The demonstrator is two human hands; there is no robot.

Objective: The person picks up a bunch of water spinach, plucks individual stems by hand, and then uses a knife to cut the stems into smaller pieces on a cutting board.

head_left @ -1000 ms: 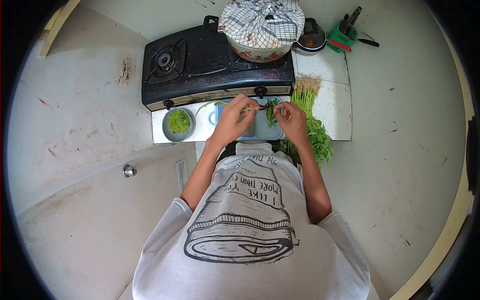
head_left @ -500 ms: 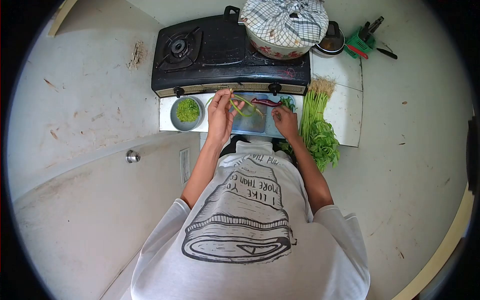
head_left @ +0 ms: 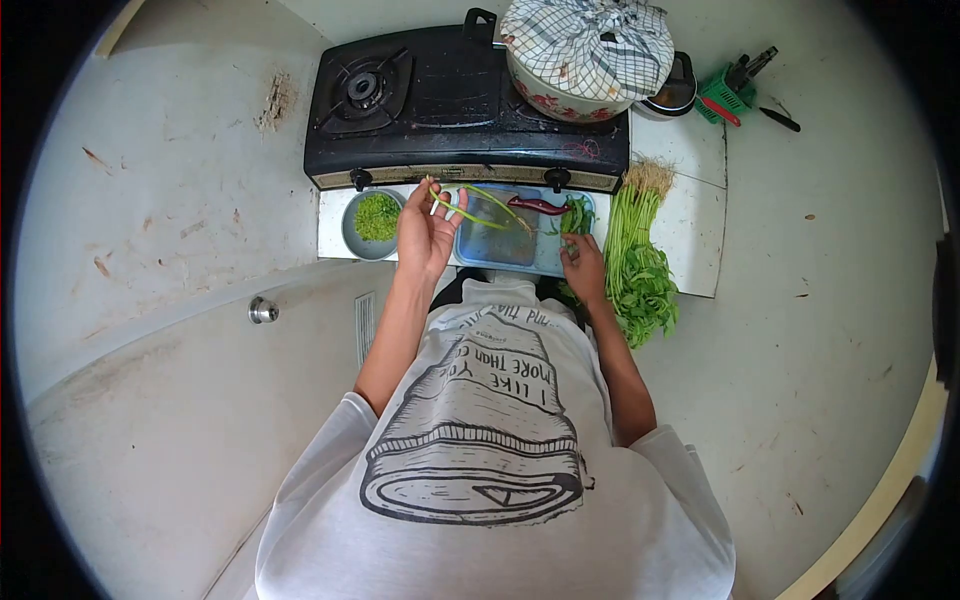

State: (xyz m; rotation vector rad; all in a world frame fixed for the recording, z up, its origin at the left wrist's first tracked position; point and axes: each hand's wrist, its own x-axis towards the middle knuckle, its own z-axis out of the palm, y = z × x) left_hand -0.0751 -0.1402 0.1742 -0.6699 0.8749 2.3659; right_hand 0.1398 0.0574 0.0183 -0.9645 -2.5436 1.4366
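Thin green stems point(head_left: 490, 197) hang over the blue tray point(head_left: 495, 250) at the table's point(head_left: 700, 235) front edge, pinched in the grip of the left hand point(head_left: 427, 240). The right hand point(head_left: 585, 268) curls beside leaves point(head_left: 576, 213); whether it holds any, I cannot tell. The step seems to be picking over stems; moving them calls for a light pinch. The shirt point(head_left: 480, 410) reads, upside-down, "I LIKE YO", "MORE THAN".

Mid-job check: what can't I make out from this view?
Head view:
Contents of the large pot: hidden by the checked cloth.
Stove surface beneath it: hidden by that pot.
Whether the right hand touches the leafy greens: too small to tell.
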